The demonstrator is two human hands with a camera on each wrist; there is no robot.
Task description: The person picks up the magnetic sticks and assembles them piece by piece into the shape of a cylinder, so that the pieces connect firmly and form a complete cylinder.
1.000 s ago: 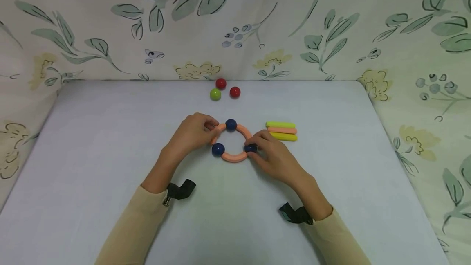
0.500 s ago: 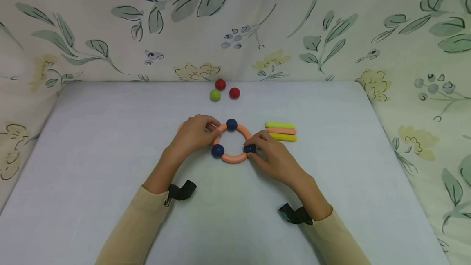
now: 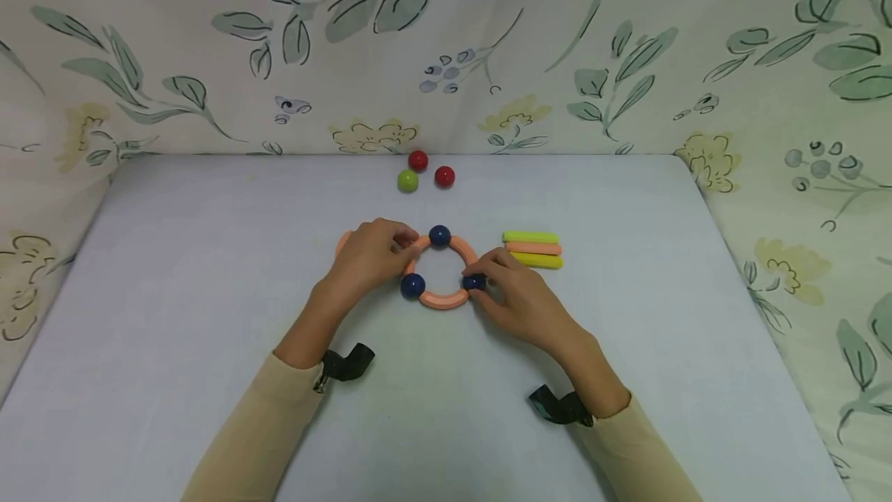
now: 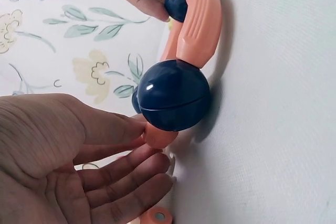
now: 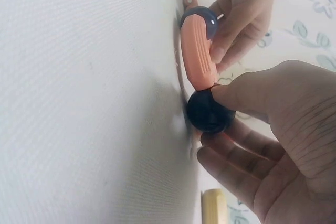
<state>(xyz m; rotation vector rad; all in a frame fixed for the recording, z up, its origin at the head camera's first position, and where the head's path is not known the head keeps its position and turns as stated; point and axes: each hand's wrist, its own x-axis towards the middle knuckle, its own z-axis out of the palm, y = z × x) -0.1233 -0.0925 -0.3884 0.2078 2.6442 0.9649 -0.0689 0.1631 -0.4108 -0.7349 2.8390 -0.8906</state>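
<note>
On the white table lies a ring of three curved orange sticks and three dark blue balls. My left hand [image 3: 369, 254] pinches the left curved orange stick [image 4: 160, 137] between thumb and fingers, next to the near-left blue ball [image 3: 413, 286]. Opposite it, my right hand [image 3: 516, 297] grips the right blue ball [image 5: 211, 110], partly covering it. The far blue ball [image 3: 440, 235] joins two of the curves at the top. Along the near side runs another curved orange stick [image 3: 444, 300]. Behind my left hand, a further orange piece [image 3: 342, 242] is mostly hidden.
Two red balls [image 3: 444, 177] and a green ball [image 3: 407, 180] sit by the table's far edge. Right of the ring lie three straight sticks side by side: lime [image 3: 530, 238], orange [image 3: 533, 249] and yellow [image 3: 536, 260]. A floral cloth [image 3: 446, 45] rises behind the table.
The left hand has shifted slightly right, and the orange piece behind it now shows at its left edge. The right hand keeps its hold on the ball. The ring has barely moved.
</note>
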